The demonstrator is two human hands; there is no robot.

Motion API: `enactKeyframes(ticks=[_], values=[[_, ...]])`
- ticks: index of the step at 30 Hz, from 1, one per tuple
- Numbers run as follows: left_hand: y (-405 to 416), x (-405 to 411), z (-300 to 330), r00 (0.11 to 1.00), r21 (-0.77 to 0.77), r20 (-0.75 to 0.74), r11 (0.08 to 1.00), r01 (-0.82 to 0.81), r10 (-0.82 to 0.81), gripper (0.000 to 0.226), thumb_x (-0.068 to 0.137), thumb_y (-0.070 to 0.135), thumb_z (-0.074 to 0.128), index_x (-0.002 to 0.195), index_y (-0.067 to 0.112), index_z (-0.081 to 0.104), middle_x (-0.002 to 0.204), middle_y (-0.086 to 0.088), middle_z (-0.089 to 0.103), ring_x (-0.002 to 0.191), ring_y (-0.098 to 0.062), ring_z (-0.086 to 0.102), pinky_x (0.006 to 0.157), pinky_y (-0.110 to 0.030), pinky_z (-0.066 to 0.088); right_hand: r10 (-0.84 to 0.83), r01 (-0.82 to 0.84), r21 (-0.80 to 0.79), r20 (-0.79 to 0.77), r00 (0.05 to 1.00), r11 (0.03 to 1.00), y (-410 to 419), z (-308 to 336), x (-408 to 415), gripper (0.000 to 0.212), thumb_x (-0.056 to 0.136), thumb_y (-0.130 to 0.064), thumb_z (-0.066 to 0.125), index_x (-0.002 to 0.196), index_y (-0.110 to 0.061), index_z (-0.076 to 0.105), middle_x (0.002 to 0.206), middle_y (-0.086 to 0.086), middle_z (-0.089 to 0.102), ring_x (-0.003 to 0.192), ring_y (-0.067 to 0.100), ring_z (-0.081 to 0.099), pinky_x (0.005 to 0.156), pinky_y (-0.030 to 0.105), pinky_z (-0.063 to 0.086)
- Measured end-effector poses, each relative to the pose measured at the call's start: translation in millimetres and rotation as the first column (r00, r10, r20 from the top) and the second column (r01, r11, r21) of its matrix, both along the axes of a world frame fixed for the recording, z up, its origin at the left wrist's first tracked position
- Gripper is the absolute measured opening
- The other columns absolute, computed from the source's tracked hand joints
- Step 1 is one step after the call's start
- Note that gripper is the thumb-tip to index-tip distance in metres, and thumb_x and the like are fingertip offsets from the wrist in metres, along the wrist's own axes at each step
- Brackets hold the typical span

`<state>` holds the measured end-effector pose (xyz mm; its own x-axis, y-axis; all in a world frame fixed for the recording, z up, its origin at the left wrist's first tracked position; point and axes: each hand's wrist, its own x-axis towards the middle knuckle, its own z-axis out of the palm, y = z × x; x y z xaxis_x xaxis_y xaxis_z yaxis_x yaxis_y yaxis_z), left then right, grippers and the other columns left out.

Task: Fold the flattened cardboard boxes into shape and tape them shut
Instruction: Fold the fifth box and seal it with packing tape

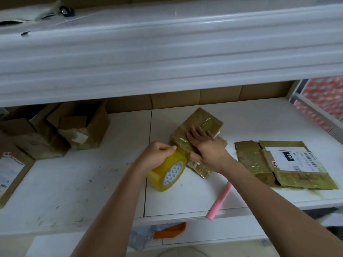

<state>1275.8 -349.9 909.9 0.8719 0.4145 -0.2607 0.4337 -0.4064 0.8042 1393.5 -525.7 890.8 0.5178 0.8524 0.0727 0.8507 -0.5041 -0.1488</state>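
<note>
A small tape-covered cardboard box lies tilted in the middle of the white shelf. My right hand presses flat on its top, fingers spread. My left hand grips a yellow tape roll against the box's near-left edge, thumb and fingers pinched at the top of the roll. A flattened, tape-covered box with a white shipping label lies to the right.
Folded brown boxes stand at the left back, one with a label at the far left edge. A pink stick lies at the front edge. An upper white shelf overhangs. An orange object sits below.
</note>
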Motion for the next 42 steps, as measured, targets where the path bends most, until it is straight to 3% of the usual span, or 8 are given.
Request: enactKeyframes(ticks=[5, 10, 15, 20, 27, 31, 37, 42], values=[[-2, -1, 2, 0.998, -0.111, -0.063, 0.993, -0.027, 0.020, 0.034, 0.092, 0.052, 0.059, 0.113, 0.027, 0.068, 0.092, 0.008, 0.072, 0.081, -0.010, 0.070, 0.065, -0.025, 0.053, -0.017, 0.016, -0.046, -0.023, 1.000, 0.999, 2, -1, 4, 0.070, 0.100, -0.050, 0.033, 0.155, -0.012, 0.013, 0.162, 0.014, 0.004, 0.149, 0.030, 0.003, 0.120, 0.048, 0.010], [-5, -4, 4, 0.991, 0.072, -0.126, 0.997, -0.027, 0.036, 0.042, 0.092, 0.056, 0.055, 0.109, 0.021, 0.070, 0.099, 0.002, 0.071, 0.089, -0.017, 0.067, 0.083, -0.034, 0.053, -0.009, 0.004, -0.061, -0.084, 0.996, 0.998, 5, 7, 14, 0.071, 0.099, -0.048, 0.042, 0.155, -0.014, 0.013, 0.162, 0.011, 0.002, 0.150, 0.028, 0.002, 0.120, 0.046, 0.007], [-15, 4, 7, 0.969, 0.254, -0.247, 0.965, 0.057, 0.008, 0.044, 0.095, 0.058, 0.049, 0.086, 0.017, 0.063, 0.081, 0.001, 0.062, 0.070, -0.012, 0.057, 0.060, -0.027, 0.040, 0.005, -0.007, -0.010, -0.164, 0.986, 1.000, 0, 14, 25, 0.072, 0.097, -0.040, 0.051, 0.155, -0.018, 0.015, 0.162, 0.006, 0.004, 0.150, 0.022, 0.001, 0.119, 0.039, 0.003], [-9, -7, 6, 0.984, -0.043, -0.163, 0.996, -0.073, 0.065, 0.038, 0.089, 0.054, 0.062, 0.115, 0.027, 0.068, 0.107, 0.004, 0.065, 0.096, -0.017, 0.061, 0.086, -0.036, 0.049, 0.000, 0.008, 0.031, -0.243, 0.970, 0.999, 0, 11, 25, 0.073, 0.093, -0.039, 0.052, 0.154, -0.020, 0.018, 0.163, 0.003, 0.004, 0.150, 0.019, -0.002, 0.119, 0.039, -0.001], [-5, -14, 7, 0.980, -0.085, -0.197, 0.995, -0.049, 0.031, 0.027, 0.086, 0.054, 0.066, 0.108, 0.039, 0.065, 0.107, 0.007, 0.064, 0.093, -0.014, 0.061, 0.077, -0.030, 0.050, -0.086, 0.112, 0.117, -0.209, 0.974, 0.987, 7, 5, 16, 0.097, 0.075, -0.084, 0.027, 0.151, -0.024, 0.030, 0.161, -0.004, 0.015, 0.150, 0.019, 0.007, 0.121, 0.050, 0.005], [-10, -11, 8, 0.955, 0.106, -0.292, 0.994, -0.028, 0.058, 0.040, 0.090, 0.052, 0.061, 0.115, 0.022, 0.068, 0.110, -0.005, 0.067, 0.097, -0.024, 0.064, 0.089, -0.036, 0.052, -0.078, 0.117, 0.147, -0.249, 0.965, 0.982, 6, -1, 22, 0.086, 0.080, -0.074, 0.042, 0.150, -0.024, 0.033, 0.161, -0.003, 0.016, 0.149, 0.016, 0.006, 0.121, 0.047, 0.006], [-16, -16, 1, 0.983, 0.064, -0.041, 0.983, -0.174, 0.177, 0.021, 0.086, 0.042, 0.072, 0.087, 0.021, 0.069, 0.091, 0.003, 0.068, 0.080, -0.010, 0.062, 0.062, -0.023, 0.046, -0.087, 0.147, 0.173, -0.312, 0.946, 0.974, 8, 5, 18, 0.073, 0.088, -0.060, 0.055, 0.149, -0.025, 0.035, 0.161, -0.006, 0.018, 0.149, 0.014, 0.006, 0.120, 0.044, 0.002], [-16, -17, -1, 0.979, 0.044, 0.003, 0.978, -0.203, 0.203, 0.012, 0.089, 0.035, 0.070, 0.090, 0.024, 0.069, 0.090, 0.008, 0.064, 0.083, -0.009, 0.059, 0.065, -0.025, 0.046, -0.053, 0.241, 0.429, -0.405, 0.913, 0.870, -23, 28, 14, 0.046, 0.090, -0.032, 0.067, 0.134, -0.026, 0.057, 0.148, -0.006, 0.045, 0.142, 0.015, 0.033, 0.117, 0.037, 0.028]])
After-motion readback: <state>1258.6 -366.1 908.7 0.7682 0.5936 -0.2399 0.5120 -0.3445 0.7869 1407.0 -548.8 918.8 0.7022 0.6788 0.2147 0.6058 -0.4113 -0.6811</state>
